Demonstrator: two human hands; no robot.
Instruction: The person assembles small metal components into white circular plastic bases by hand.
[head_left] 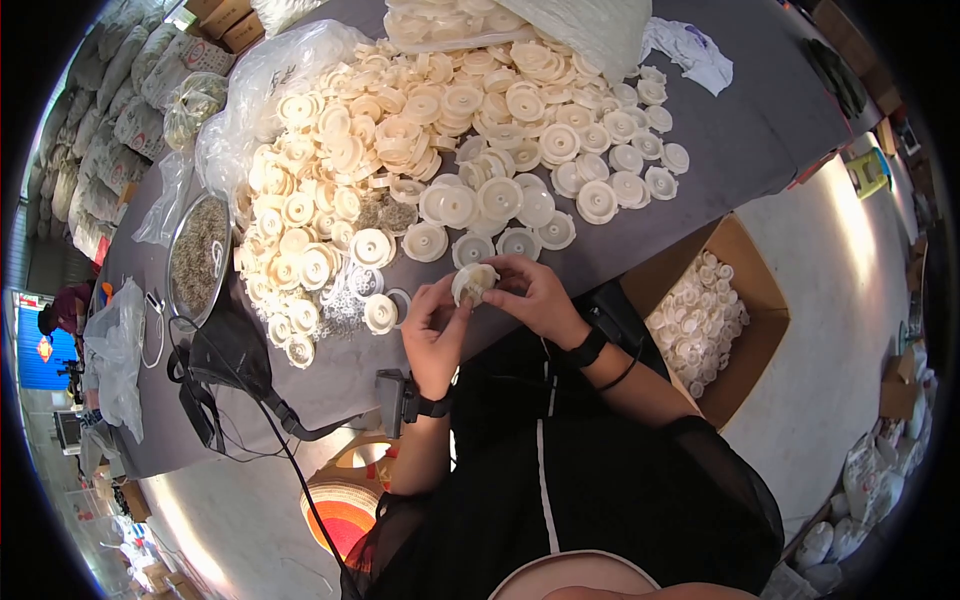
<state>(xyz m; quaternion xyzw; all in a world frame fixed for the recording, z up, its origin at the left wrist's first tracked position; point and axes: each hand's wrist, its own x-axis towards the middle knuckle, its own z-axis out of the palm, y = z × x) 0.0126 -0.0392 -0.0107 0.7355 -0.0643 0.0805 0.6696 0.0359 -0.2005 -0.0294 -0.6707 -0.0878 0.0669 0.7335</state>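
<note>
Between my two hands, just off the table's near edge, is a round cream plastic part [474, 283]. My left hand [437, 330] pinches it from the left with thumb and fingers. From the other side my right hand [535, 297] grips its rim, the fingers curled over the top. Beyond them spreads a large pile of similar cream plastic discs [410, 115], with looser, whiter discs [498, 199] nearest my hands. Small white rings [352, 283] and a scatter of tiny metal-looking pieces lie left of my left hand.
A round tray of small greyish pieces [200, 260] stands at the left, beside a black bag [230, 355] with straps and a cable. Clear plastic bags [245, 150] edge the pile. Right of me, a cardboard box [755, 300] holds many finished-looking white parts [700, 320].
</note>
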